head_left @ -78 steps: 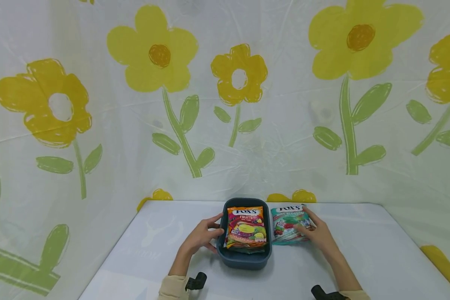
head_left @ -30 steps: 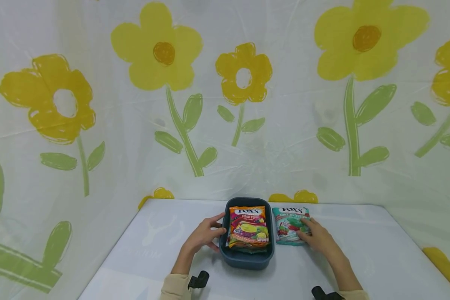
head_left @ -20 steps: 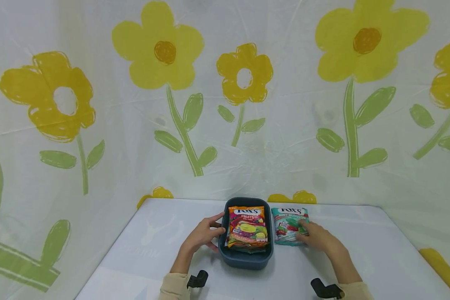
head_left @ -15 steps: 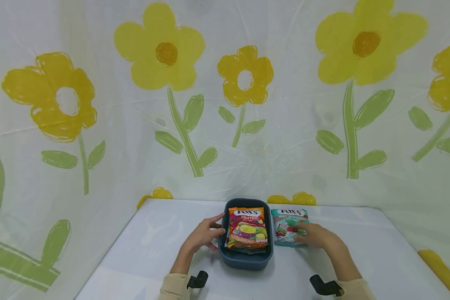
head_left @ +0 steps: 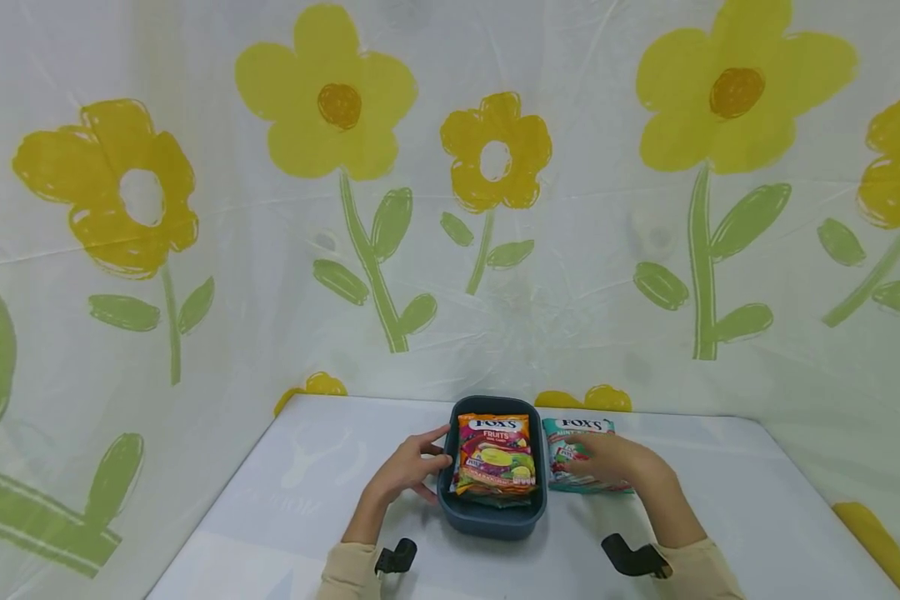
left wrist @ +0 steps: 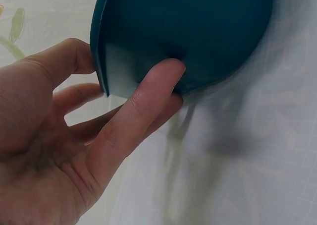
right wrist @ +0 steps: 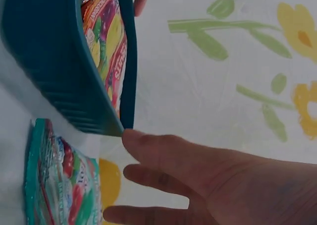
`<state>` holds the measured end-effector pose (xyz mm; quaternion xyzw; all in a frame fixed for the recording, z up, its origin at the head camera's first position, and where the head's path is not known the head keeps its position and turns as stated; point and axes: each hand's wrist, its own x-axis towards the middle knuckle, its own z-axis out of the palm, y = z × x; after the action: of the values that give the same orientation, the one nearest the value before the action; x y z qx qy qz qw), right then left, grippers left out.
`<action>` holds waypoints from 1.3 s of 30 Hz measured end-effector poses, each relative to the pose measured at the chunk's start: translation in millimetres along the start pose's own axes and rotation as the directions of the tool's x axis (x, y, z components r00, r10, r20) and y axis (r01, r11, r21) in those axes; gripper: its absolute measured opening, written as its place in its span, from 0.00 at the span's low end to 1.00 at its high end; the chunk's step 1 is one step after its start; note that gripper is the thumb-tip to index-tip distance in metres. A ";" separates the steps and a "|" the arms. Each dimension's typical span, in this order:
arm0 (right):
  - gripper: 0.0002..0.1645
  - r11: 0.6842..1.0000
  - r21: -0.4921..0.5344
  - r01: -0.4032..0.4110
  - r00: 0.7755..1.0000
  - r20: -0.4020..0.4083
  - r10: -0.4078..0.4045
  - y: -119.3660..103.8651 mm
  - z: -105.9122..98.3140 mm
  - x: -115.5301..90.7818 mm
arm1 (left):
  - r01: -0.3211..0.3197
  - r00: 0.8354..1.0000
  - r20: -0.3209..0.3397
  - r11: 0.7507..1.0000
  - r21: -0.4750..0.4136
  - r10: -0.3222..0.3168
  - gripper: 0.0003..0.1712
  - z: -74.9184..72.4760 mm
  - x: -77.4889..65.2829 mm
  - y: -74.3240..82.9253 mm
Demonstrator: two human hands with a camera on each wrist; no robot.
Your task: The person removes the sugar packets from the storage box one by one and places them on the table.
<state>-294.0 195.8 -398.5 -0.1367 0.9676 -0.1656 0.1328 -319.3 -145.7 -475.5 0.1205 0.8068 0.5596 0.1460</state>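
A dark blue plastic storage bin (head_left: 492,525) stands near the table's far edge. Inside lies a FOX'S Fruits candy bag (head_left: 494,454), on top of another bag showing below it. My left hand (head_left: 407,472) rests against the bin's left wall, fingers spread; in the left wrist view the thumb (left wrist: 148,93) lies along the wall. To the bin's right lies a teal FOX'S Mint Blossom candy bag (head_left: 581,424). My right hand (head_left: 618,463) is over it, hiding much of its front, fingers extended toward the bin. In the right wrist view, that thumb (right wrist: 148,143) overlaps the bin's corner.
The white table (head_left: 292,500) extends to both sides and in front of the bin. Behind it hangs a pale flowered curtain (head_left: 540,333), close to the table's back edge. Both wrists wear dark camera mounts.
My right hand has gone from the Mint Blossom bag's right side leftward across its front, covering more of it. The bag, the bin and my left hand stay about where they were.
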 end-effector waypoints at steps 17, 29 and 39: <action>0.33 0.998 -0.067 -0.013 1.000 0.028 0.015 -44.7 -2.2 25.5 | 0.003 1.000 -0.002 1.000 0.000 -0.003 0.36 -3.9 2.5 -0.9; 0.35 1.000 -0.009 -0.016 0.999 -0.027 0.016 -74.0 6.3 35.9 | 0.014 1.000 0.005 1.000 -0.003 -0.014 0.36 -0.6 2.6 1.7; 0.37 0.999 0.048 0.021 0.995 -0.095 -0.016 -85.3 26.5 51.5 | 0.004 1.000 0.009 1.000 -0.017 -0.004 0.36 -0.4 1.2 1.1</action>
<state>-314.9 94.9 -403.1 -0.1344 0.9672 -0.1965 0.0886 -320.5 -145.3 -474.5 0.1200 0.8018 0.5654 0.1517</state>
